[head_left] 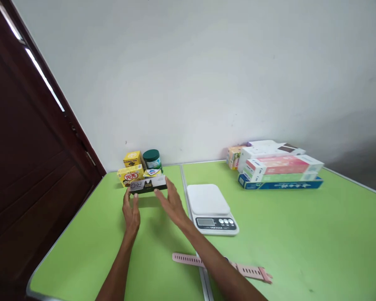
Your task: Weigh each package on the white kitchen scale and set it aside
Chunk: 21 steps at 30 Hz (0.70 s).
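A long, flat black-and-grey box (148, 184) lies between my two hands at the back left of the green table. My left hand (132, 212) grips its left end, the thumb at the front edge. At the opposite end, my right hand (173, 203) has its fingers around the corner. Just behind the box are a yellow carton (130, 174), a second yellow box (132, 159), a dark green-lidded jar (152, 158) and a small yellow-and-white packet (152, 172). Whether the box rests against these is hard to see.
A white kitchen scale (208, 200) sits mid-table, right of my hands. Under my right forearm lies a pink-strapped watch (252, 271), partly hidden. Several stacked boxes (282, 167) and a small orange carton (234, 156) stand at the back right, near the wall. A dark door (28, 159) borders the left.
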Each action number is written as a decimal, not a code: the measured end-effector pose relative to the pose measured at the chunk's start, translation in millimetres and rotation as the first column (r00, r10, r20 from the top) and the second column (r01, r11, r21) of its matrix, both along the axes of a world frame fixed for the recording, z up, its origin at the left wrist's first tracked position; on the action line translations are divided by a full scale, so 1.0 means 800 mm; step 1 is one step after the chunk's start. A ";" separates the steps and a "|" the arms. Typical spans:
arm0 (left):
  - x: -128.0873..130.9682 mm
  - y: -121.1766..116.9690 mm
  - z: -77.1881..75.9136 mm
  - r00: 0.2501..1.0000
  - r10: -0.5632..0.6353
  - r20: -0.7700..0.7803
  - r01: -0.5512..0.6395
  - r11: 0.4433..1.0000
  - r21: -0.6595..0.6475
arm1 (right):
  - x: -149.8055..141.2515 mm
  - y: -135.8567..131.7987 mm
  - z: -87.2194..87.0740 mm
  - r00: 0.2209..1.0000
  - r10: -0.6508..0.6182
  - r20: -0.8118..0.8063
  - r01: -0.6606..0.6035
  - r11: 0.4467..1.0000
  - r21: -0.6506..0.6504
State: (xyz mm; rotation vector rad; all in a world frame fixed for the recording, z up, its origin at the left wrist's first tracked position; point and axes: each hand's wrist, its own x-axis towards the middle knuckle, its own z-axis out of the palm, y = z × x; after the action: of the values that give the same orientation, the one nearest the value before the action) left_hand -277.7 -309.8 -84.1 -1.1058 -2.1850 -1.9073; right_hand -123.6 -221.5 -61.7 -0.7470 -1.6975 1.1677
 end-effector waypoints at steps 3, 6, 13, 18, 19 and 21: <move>0.051 0.003 0.005 0.979 -0.203 -0.028 0.204 0.979 0.022 | 0.070 0.011 0.030 0.995 -0.098 0.016 0.099 0.995 -0.032; 0.104 0.009 0.003 0.921 -0.389 -0.036 0.388 0.921 -0.026 | 0.142 0.023 0.037 0.978 -0.207 -0.007 0.207 0.978 -0.023; 0.173 0.019 -0.013 0.801 -0.599 -0.016 0.584 0.786 -0.202 | 0.240 0.034 0.004 0.939 -0.345 0.019 0.344 0.929 -0.136; 0.173 0.021 -0.023 0.804 -0.594 0.028 0.580 0.773 -0.256 | 0.254 0.046 -0.026 0.948 -0.317 0.017 0.314 0.928 -0.201; 0.170 0.022 -0.025 0.803 -0.593 0.059 0.587 0.772 -0.245 | 0.257 0.052 -0.032 0.947 -0.322 0.005 0.316 0.926 -0.206; 0.163 0.024 -0.029 0.804 -0.574 0.155 0.595 0.779 -0.200 | 0.265 0.064 -0.046 0.930 -0.367 -0.023 0.354 0.910 -0.217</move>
State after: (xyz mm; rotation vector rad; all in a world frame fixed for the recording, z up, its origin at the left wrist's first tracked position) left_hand -147.7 -290.7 -107.1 -1.9887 -2.3550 -1.9332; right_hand 88.8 -170.3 -98.7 -1.0921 -1.3230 1.1020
